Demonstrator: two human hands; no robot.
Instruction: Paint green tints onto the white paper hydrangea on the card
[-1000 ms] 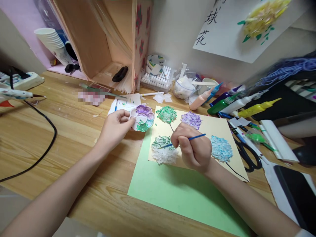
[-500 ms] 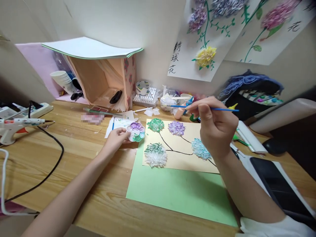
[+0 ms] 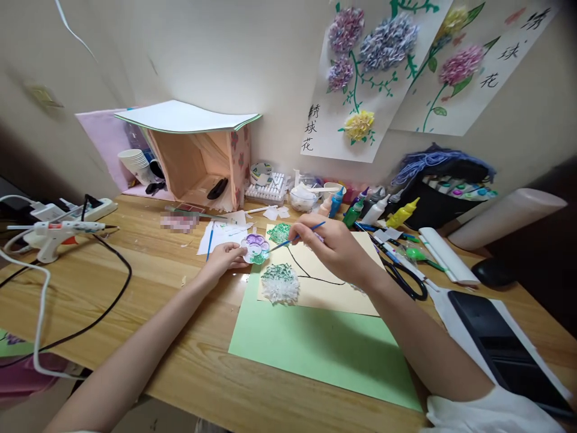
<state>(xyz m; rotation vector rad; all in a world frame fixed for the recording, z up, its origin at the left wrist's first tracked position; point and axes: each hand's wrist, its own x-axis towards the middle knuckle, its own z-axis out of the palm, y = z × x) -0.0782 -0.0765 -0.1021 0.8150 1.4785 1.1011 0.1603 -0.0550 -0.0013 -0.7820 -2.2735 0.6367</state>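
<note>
My left hand (image 3: 225, 258) pinches the edge of a small flower-shaped paint palette (image 3: 255, 249) with purple, teal and green paint in its wells. A thin blue paintbrush (image 3: 311, 230) is gripped in my right hand (image 3: 336, 243), its tip at the palette's right edge. Under my right hand lies a cream sheet (image 3: 324, 300) with black stem lines, on top of a green sheet (image 3: 324, 355). On the cream sheet, one puffy flower (image 3: 280, 284) is green above and white below, and another green flower (image 3: 278, 233) sits behind. My right hand and forearm hide the other flowers almost wholly.
Paint bottles (image 3: 403, 211) and a white bowl (image 3: 303, 197) stand along the back. Black scissors (image 3: 408, 282) and a phone (image 3: 500, 349) lie at right. A glue gun (image 3: 54, 237) with its cable is at left. An open-fronted box (image 3: 189, 159) stands behind.
My right hand has come down and left, bringing the brush tip from above the sheet to the palette. The left hand still holds the palette. The camera view has shifted.
</note>
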